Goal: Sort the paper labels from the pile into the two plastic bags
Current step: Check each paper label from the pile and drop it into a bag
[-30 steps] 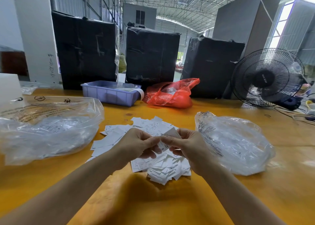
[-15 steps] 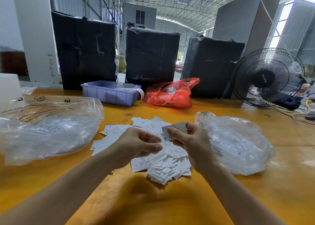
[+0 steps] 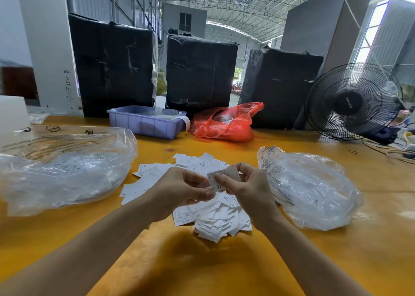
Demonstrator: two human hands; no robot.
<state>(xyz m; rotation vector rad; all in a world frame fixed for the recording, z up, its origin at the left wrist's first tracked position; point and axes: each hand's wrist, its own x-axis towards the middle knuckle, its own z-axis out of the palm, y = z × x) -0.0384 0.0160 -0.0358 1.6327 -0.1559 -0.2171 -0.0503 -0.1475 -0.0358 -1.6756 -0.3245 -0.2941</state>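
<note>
**Reading one label over the pile before bagging it**

My right hand [image 3: 244,190] pinches a small white printed paper label [image 3: 221,179] between thumb and fingertips, held up just above the loose pile of white paper labels [image 3: 202,208] that sits mid-worktop, toward the near edge of the yellow-orange worktop [image 3: 202,268]. My left hand [image 3: 182,190] has fingers curled, tips at the label's lower edge; looks like a pinch on it, probably to peel one off a stack, but I can't tell how many slips I hold. A letter S shows on the label.

To do it well: keep the print facing me, read the size mark first, separate a single slip, then drop it deep in the right bag's mouth so it doesn't slide out.

Containers: crumpled clear plastic bag on the right [image 3: 312,190], beside the pile, contents hard to make out. Larger clear plastic bag with printed warnings on the left [image 3: 65,167] holds white labels. Toward the far edge, a lilac plastic tray [image 3: 143,125] with pale sheets inside, and a red plastic bag [image 3: 224,123] with something inside, can't tell what.
</note>
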